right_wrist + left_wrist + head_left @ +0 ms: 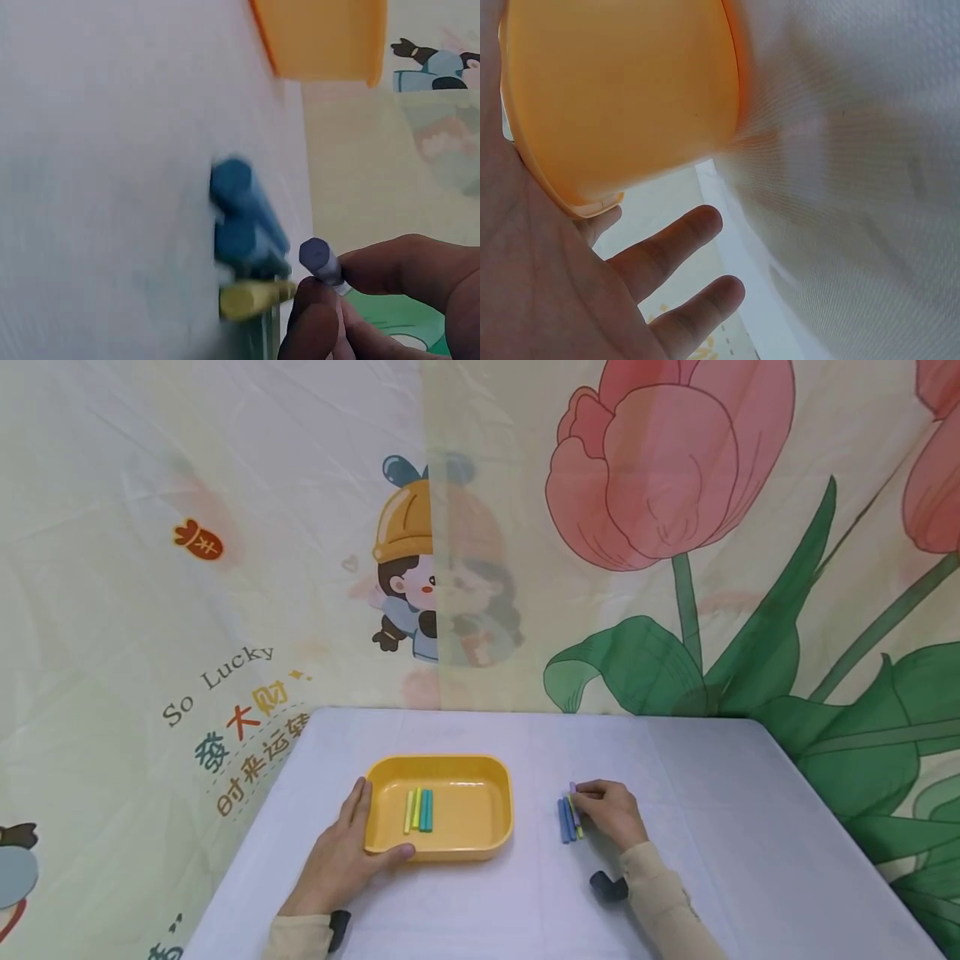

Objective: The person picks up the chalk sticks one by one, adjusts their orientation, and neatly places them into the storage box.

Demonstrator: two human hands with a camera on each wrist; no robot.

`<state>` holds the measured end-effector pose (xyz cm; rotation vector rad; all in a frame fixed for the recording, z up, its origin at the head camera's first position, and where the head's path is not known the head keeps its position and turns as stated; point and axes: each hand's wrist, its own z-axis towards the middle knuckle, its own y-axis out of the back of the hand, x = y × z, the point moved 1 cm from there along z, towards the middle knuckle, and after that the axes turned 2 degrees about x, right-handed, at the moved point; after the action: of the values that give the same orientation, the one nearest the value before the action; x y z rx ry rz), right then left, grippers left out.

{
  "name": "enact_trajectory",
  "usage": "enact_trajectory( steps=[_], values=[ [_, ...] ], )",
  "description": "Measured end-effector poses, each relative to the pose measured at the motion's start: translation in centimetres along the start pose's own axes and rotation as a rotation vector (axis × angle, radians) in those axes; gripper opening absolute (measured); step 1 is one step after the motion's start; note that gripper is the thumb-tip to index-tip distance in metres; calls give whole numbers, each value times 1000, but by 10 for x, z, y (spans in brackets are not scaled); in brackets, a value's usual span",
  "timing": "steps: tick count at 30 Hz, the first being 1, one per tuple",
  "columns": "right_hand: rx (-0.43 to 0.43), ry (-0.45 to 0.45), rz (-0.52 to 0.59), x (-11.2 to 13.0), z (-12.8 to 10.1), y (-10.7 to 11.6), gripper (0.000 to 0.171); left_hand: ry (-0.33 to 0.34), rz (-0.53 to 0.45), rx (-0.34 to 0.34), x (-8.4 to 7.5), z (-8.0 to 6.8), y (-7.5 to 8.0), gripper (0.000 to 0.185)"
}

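Note:
My left hand (337, 864) rests on the near left corner of a yellow tray (498, 852), its thumb at the front rim and its fingers along the left side. In the left wrist view two straight fingers (675, 251) spread below the tray wall (622, 90). Inside the tray lie two yellow chalk sticks (412, 810) beside two teal ones (426, 811). To the right, my right hand (611, 810) pinches a purple chalk stick (316, 255) between thumb and fingertips. Just beside it on the table are two blue chalk sticks (244, 191) and a yellow-green one (251, 298).
A white cloth covers the table (540, 902). Behind it hangs a printed curtain (487, 693) with tulips and a cartoon figure. A black strap piece (608, 887) sticks out by the right sleeve (660, 893).

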<state>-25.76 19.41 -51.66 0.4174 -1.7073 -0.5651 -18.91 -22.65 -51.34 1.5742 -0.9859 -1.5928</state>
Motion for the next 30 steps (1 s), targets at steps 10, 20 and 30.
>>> enact_trajectory(
  steps=[10, 20, 30],
  values=[
    [54, -50, 186, 15, -8, -13, 36, -8, -2, -20, 0, -3, 0, 134],
    [82, 6, 262, 42, -26, -32, 31, -21, -4, -34, 0, -1, -3, 133],
    [143, 39, 308, 69, -39, -48, 34, -32, -9, -41, 0, -1, -2, 132]
  ],
)
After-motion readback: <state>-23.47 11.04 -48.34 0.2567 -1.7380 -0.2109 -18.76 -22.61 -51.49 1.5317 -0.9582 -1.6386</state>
